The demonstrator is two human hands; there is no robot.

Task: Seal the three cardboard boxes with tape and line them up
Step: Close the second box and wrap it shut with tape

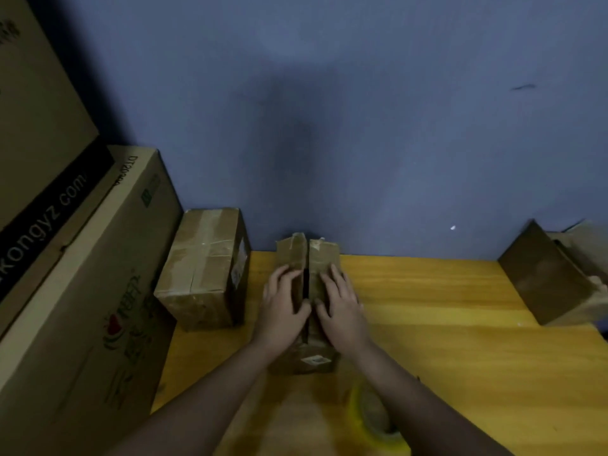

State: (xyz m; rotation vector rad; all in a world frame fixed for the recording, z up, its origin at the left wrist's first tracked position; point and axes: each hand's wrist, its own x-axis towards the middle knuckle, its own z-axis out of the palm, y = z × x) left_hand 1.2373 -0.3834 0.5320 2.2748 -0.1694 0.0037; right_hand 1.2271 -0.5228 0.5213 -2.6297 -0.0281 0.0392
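Hands: left hand point(283, 304) and right hand point(339, 302) lie flat, fingers spread, pressing flaps shut for taping.
Box: small brown cardboard box point(320, 258), desk's point(460, 357) far edge, middle.
Tape: yellow-cored roll point(375, 419), near edge, within reach.

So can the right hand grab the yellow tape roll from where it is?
Probably yes. The tape roll lies on the table just beneath the right forearm, with nothing between them. The right hand is flat on the middle box flap, so it would need to let go and draw back.
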